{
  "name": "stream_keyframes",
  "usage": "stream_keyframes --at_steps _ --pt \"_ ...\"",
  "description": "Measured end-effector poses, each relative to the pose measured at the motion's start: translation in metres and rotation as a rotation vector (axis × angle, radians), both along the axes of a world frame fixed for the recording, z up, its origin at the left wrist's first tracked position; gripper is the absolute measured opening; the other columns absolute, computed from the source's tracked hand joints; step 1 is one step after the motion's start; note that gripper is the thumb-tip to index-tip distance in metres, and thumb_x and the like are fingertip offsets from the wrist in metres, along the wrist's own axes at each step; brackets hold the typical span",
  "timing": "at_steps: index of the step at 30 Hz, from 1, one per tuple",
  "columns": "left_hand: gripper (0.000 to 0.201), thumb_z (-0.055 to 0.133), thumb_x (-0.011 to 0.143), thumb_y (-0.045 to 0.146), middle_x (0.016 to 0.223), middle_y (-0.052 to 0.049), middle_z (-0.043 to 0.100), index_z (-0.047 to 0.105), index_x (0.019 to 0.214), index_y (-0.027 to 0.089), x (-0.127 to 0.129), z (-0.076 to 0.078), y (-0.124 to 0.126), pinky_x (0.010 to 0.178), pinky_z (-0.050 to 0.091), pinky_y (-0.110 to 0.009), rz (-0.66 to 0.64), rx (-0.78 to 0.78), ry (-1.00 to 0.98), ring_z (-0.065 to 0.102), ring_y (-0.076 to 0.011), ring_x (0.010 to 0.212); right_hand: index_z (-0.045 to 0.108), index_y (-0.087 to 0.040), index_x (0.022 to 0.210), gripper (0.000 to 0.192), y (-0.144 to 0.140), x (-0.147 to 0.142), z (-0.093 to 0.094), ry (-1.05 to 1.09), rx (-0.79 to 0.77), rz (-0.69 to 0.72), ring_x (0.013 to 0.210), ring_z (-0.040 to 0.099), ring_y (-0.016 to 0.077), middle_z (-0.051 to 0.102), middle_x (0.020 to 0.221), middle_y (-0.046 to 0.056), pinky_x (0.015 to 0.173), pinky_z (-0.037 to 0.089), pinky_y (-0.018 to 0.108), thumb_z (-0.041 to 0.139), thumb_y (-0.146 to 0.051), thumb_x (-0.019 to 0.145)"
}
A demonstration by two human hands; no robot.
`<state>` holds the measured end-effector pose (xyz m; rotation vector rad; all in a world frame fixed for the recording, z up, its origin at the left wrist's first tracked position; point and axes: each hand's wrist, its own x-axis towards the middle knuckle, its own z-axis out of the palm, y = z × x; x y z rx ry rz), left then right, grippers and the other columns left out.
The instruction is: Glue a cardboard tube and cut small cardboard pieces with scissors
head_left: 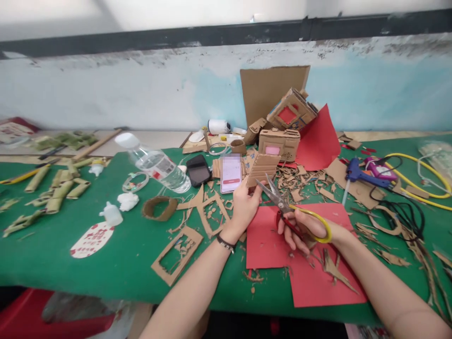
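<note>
My left hand (246, 203) grips a small piece of corrugated cardboard (264, 168) by its lower edge, holding it upright. In my right hand (300, 230) is a pair of scissors (280, 202) with one yellow and one red handle. Their blades are spread apart and point up and left, with the tips close to the cardboard and my left fingers. Beneath my hands lie sheets of red paper (270, 235) with cardboard scraps (334, 268) on them. A phone (231, 176) with a lit screen stands just beyond my left hand.
A water bottle (158, 167) leans at left, near cardboard frames (192, 238). Cardboard camera-shaped models (291, 110) stand at the back. A blue glue gun (363, 174) and black cables (406, 219) lie right. Cut plant stems (60, 193) cover the far left of the green table (106, 278).
</note>
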<state>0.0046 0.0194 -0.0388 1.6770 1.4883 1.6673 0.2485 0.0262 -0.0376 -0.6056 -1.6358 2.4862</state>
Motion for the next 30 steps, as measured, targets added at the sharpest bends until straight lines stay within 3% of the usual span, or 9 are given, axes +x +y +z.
stream_keyframes --at_steps 10,30 --pt "0.041 0.062 0.111 0.060 0.061 0.006 0.059 0.065 0.102 0.020 0.0028 -0.0007 0.0013 0.047 0.043 -0.024 -0.041 -0.051 -0.106 0.055 -0.0112 0.046 0.065 -0.016 0.113 0.084 0.0010 0.0017 -0.0050 0.008 0.050 0.018 0.041 0.065 0.0146 0.079 0.078 0.008 0.035 0.045 0.022 0.040 -0.095 0.100" --pt "0.052 0.056 0.111 0.068 0.061 0.004 0.063 0.068 0.120 0.018 0.0004 -0.0072 0.0028 0.050 0.046 -0.025 -0.063 -0.110 -0.071 0.059 -0.0131 0.048 0.066 -0.017 0.110 0.085 0.0016 0.0002 -0.0018 -0.019 0.057 0.015 0.042 0.068 0.0169 0.081 0.078 0.008 0.035 0.048 0.024 0.041 -0.098 0.097"
